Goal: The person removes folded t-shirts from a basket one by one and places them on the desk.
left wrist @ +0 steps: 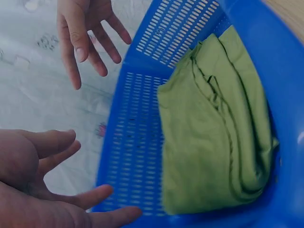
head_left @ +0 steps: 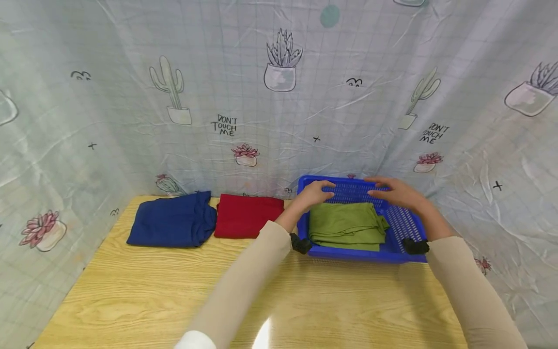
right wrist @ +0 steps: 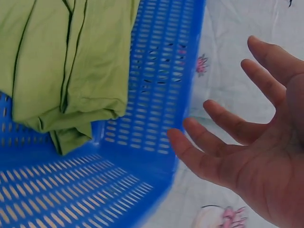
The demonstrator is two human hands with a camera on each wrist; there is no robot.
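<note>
A folded green cloth (head_left: 346,224) lies inside a blue plastic basket (head_left: 357,255) with slotted walls. Over the basket's left part hovers my left hand (head_left: 315,193), fingers spread and holding nothing. My right hand (head_left: 394,192) is above the right part, its fingers apart and likewise holding nothing. In the left wrist view both hands show, the left hand (left wrist: 57,185) near the basket wall and the right hand (left wrist: 88,35) farther off. The right wrist view has the right hand (right wrist: 251,128) beside the rim, with the green cloth (right wrist: 71,66) lying below in the basket.
On the wooden table (head_left: 144,295), a folded red cloth (head_left: 246,216) lies left of the basket. Beyond it, farther left, is a folded dark blue cloth (head_left: 172,220). A printed curtain (head_left: 279,126) hangs behind the table and along its sides.
</note>
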